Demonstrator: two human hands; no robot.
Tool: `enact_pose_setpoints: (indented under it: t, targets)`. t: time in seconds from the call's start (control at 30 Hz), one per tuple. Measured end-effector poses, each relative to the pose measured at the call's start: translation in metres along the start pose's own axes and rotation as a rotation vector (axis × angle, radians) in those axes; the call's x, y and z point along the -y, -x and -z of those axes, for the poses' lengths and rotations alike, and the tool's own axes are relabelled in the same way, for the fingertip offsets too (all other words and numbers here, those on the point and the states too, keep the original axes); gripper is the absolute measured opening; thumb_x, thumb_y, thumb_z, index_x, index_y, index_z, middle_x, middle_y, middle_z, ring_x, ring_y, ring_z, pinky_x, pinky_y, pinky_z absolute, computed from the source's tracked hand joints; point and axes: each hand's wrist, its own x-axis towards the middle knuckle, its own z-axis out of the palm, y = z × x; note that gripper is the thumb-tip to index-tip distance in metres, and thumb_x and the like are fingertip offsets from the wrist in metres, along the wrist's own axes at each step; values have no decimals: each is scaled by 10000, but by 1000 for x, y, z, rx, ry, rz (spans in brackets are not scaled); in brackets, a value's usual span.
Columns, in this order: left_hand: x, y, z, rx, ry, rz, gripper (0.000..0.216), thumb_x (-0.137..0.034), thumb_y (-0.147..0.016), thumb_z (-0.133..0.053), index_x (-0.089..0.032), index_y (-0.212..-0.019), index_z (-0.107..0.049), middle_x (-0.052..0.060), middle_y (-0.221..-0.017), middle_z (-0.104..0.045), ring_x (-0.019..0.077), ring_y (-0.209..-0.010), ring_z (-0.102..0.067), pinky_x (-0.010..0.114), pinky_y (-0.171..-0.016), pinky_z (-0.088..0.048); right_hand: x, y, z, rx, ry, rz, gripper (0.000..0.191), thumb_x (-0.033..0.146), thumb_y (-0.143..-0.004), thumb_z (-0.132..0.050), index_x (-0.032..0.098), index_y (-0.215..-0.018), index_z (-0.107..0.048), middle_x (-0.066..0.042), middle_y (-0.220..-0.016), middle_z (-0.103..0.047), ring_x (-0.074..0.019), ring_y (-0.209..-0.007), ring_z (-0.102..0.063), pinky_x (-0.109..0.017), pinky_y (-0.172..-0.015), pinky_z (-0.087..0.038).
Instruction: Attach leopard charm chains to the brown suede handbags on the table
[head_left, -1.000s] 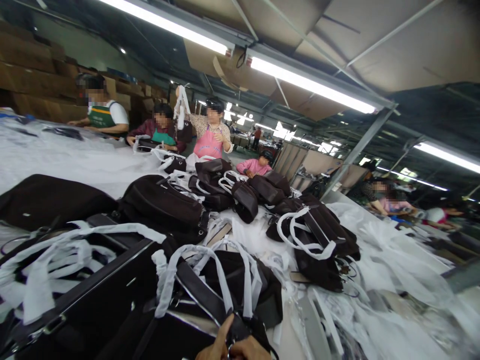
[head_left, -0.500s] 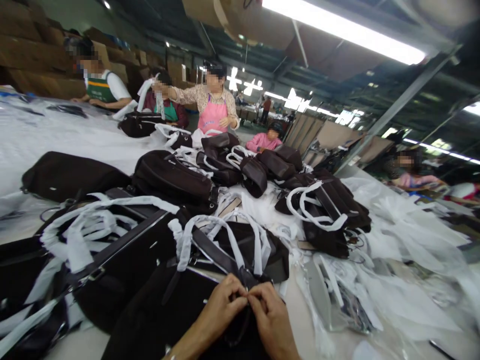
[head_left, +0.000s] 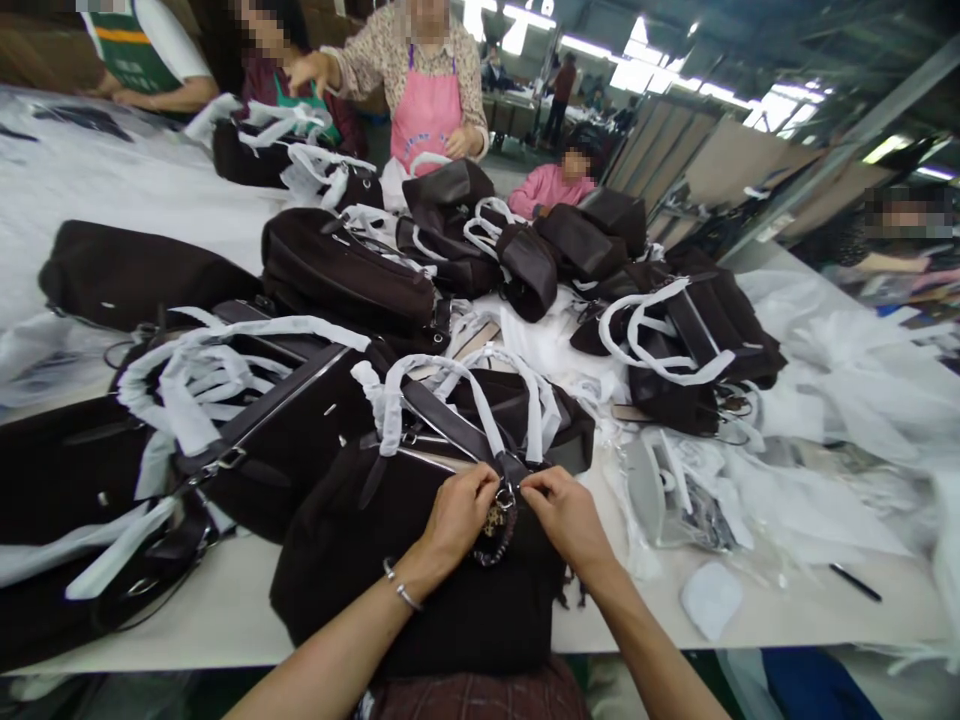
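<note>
**Both hands pinch the charm at the bag's strap ring**

A second ago only one hand showed at the bottom edge and the view took in ceiling lights; since then the view has dropped to the table, and both hands have come together on the near bag [head_left: 420,560]. The work looks to have narrowed from handling the bag to fine fingerwork at its hardware.

The left hand [head_left: 461,515] and right hand [head_left: 566,510] meet fingertip to fingertip at the metal ring [head_left: 510,490] where the strap [head_left: 450,425] ends. The fingers of both are closed in a pinch there, on the ring or on the spotted charm [head_left: 495,525] hanging just below it; which exactly I cannot tell. A bracelet [head_left: 401,590] sits on the left wrist.

The bag lies at the near table edge [head_left: 225,640], its lower part overhanging toward the person. To its left another bag [head_left: 285,440] with white-wrapped handles presses close; far of it more bags pile up. The right side is more open: bare tabletop, a white pad [head_left: 709,598], a pen [head_left: 855,582] and loose plastic wrap [head_left: 825,420]. Other people work at the far end, well apart.
</note>
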Motion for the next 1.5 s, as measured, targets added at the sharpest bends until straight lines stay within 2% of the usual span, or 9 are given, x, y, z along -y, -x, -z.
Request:
enact_pose_setpoints:
  t: [0.1, 0.3, 0.5, 0.77, 0.97, 1.03, 1.23, 1.37, 1.5]
  targets:
    - [2, -1, 1, 26, -214, -83, 147, -180, -914, -501, -191, -831, -622, 20, -891, -625, 146, -848, -589, 250, -791, -438, 0, -2, -4, 6, 38, 33, 149, 214, -854, -577, 201, -791, -712, -32, -828, -664, -176, -819, -623, -310, -790, -463]
    - [2, 0, 2, 220, -449, -139, 213, -197, -983, -402, -210, -1050, -603, 52, -1030, -639, 163, -912, -627, 264, -817, -491, -3, 0, -9, 30, 48, 98, 154, 162, -844, -588, 213, -866, -732, -37, -902, -658, -172, -881, -630, -303, -837, -488]
    - [-4, -8, -2, 296, -648, -155, 221, -152, -961, -388, -174, -1025, -599, 76, -971, -638, 185, -804, -644, 298, -728, -520, -2, 2, -14, 76, 91, 139, 204, 173, -883, -565, 225, -935, -756, -48, -921, -650, -173, -881, -618, -308, -835, -496]
    - [-2, -12, -10, 294, -644, -201, 227, -218, -988, -379, -199, -1041, -600, 66, -988, -632, 189, -894, -624, 299, -773, -520, -11, 1, -15, 38, 71, 73, 218, 125, -815, -573, 193, -944, -735, -71, -957, -683, -201, -938, -638, -329, -899, -496]
    - [-1, -7, -24, 299, -652, -186, 226, -164, -967, -391, -178, -1012, -613, 81, -1007, -653, 201, -946, -633, 316, -816, -529, -14, -5, -20, 94, 280, 62, 291, 37, -723, -510, 184, -840, -731, -86, -897, -689, -206, -907, -649, -302, -851, -483]
    - [1, -7, -30, 300, -659, -162, 245, -116, -941, -401, -173, -1008, -630, 83, -991, -672, 198, -922, -650, 312, -808, -539, -15, -11, -21, 122, 320, 48, 287, 14, -688, -507, 180, -759, -730, -83, -850, -698, -193, -847, -663, -269, -779, -477]
    - [3, -16, -37, 378, -594, -56, 385, -61, -890, -376, -169, -1153, -636, 143, -1251, -623, 279, -1107, -643, 392, -909, -541, -24, -27, -15, 210, 261, 125, 309, 0, -594, -546, 228, -644, -750, -23, -791, -736, -152, -755, -679, -209, -675, -443]
    - [4, -19, -33, 414, -549, 45, 387, -70, -881, -366, -176, -1137, -637, 143, -1229, -641, 276, -1067, -670, 370, -885, -540, -36, -28, -20, 206, 252, 167, 314, 0, -572, -527, 220, -622, -746, -27, -820, -740, -148, -791, -684, -200, -694, -443]
    - [20, -23, -39, 376, -442, 63, 336, -94, -819, -468, -237, -1086, -614, 71, -1138, -671, 242, -1052, -655, 324, -886, -507, -46, -26, -23, 234, 157, 188, 356, 0, -566, -523, 265, -603, -758, 15, -750, -744, -141, -774, -680, -192, -704, -442]
